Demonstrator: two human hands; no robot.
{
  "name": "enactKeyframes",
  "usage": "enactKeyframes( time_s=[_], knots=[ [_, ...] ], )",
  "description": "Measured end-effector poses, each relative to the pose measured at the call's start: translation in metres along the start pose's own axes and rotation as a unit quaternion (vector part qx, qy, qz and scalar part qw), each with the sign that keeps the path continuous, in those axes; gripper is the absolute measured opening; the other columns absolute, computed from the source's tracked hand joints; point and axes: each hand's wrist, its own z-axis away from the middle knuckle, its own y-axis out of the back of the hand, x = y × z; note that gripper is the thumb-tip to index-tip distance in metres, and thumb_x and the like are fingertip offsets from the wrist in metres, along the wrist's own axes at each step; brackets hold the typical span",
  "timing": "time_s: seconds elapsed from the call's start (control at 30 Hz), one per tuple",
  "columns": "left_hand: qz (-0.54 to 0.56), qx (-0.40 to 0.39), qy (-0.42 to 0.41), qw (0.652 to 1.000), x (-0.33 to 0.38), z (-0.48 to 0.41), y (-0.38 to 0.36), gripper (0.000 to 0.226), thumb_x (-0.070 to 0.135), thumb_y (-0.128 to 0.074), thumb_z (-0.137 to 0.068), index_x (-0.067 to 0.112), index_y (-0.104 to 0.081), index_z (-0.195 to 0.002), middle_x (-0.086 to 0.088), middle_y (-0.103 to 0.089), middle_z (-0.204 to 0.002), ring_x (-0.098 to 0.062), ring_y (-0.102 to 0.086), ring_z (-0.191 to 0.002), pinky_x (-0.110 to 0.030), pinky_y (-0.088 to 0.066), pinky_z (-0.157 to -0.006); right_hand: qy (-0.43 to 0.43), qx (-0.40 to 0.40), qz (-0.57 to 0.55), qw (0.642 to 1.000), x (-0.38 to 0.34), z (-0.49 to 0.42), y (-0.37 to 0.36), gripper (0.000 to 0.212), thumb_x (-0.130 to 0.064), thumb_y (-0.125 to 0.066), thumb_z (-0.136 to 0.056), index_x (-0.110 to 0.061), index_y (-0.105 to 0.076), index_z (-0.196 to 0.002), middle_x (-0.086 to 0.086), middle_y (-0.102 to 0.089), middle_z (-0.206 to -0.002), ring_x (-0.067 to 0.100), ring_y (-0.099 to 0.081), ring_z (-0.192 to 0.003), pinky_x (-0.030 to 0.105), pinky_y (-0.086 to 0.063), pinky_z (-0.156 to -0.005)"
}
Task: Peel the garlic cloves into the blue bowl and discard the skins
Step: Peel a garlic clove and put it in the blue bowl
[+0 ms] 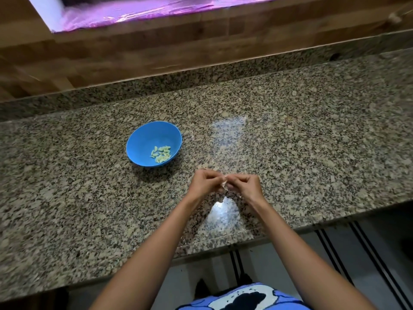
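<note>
A blue bowl (pixel 143 139) stands on the granite counter (pixel 312 142), left of centre, with several pale peeled garlic cloves (pixel 161 154) lying in its bottom. To the bowl's lower right, my left hand (pixel 204 182) and my right hand (pixel 247 184) meet just above the counter. Between their fingertips they pinch a small white garlic clove (pixel 224 184) with papery skin. Most of the clove is hidden by my fingers.
A wooden wall panel (pixel 134 52) rises behind the counter, with a pink-lit opening (pixel 134 12) above it. The counter's front edge (pixel 245 240) runs just below my forearms, and a striped floor mat (pixel 335 249) lies beyond it.
</note>
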Motion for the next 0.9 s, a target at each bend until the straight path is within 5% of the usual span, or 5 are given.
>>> enactKeyframes(
  time_s=[0.23, 0.47, 0.63, 0.77, 0.9],
  knots=[
    [0.032, 0.021, 0.035, 0.999, 0.005, 0.006, -0.003, 0.017, 0.005, -0.070, -0.080, 0.000, -0.070, -0.096, -0.015, -0.072, -0.084, -0.016, -0.064, -0.061, -0.023, -0.056, -0.061, 0.022, -0.012, 0.005, 1.000, -0.003, 0.007, 0.002, 0.008, -0.005, -0.065, -0.082, -0.011, -0.071, -0.084, 0.010, -0.071, -0.088, 0.024, -0.067, -0.083, 0.032, -0.057, -0.078],
    [0.139, 0.030, 0.090, 0.986, 0.005, 0.009, 0.000, 0.003, 0.004, -0.068, -0.081, 0.004, -0.071, -0.081, -0.009, -0.070, -0.082, -0.017, -0.061, -0.073, -0.024, -0.052, -0.068, 0.034, -0.057, -0.001, 0.998, -0.007, 0.013, -0.003, 0.011, -0.005, -0.065, -0.080, -0.014, -0.072, -0.082, 0.006, -0.072, -0.083, 0.023, -0.063, -0.078, 0.028, -0.055, -0.070],
    [0.181, 0.093, 0.086, 0.975, 0.001, 0.010, -0.003, 0.005, 0.000, -0.064, -0.084, 0.000, -0.069, -0.085, -0.010, -0.065, -0.077, -0.015, -0.056, -0.063, -0.022, -0.052, -0.063, 0.033, -0.006, -0.016, 0.999, -0.006, 0.011, -0.006, 0.015, -0.003, -0.062, -0.084, -0.001, -0.068, -0.097, 0.008, -0.070, -0.085, 0.018, -0.064, -0.072, 0.022, -0.057, -0.066],
    [0.193, 0.090, 0.086, 0.973, 0.000, 0.011, -0.002, 0.007, -0.001, -0.064, -0.084, -0.002, -0.069, -0.089, -0.012, -0.069, -0.082, -0.017, -0.061, -0.067, -0.023, -0.055, -0.066, 0.047, -0.018, 0.029, 0.998, -0.002, 0.010, -0.004, 0.013, -0.004, -0.065, -0.082, -0.012, -0.069, -0.092, 0.007, -0.070, -0.090, 0.019, -0.066, -0.078, 0.022, -0.056, -0.068],
    [0.200, 0.093, 0.067, 0.973, -0.001, 0.012, -0.007, 0.017, -0.003, -0.067, -0.080, -0.006, -0.067, -0.097, -0.015, -0.070, -0.085, -0.018, -0.065, -0.067, -0.022, -0.057, -0.065, -0.006, -0.014, -0.004, 1.000, -0.001, 0.012, -0.005, 0.020, -0.007, -0.057, -0.089, -0.009, -0.064, -0.108, 0.015, -0.067, -0.096, 0.021, -0.064, -0.078, 0.030, -0.057, -0.075]
  ],
)
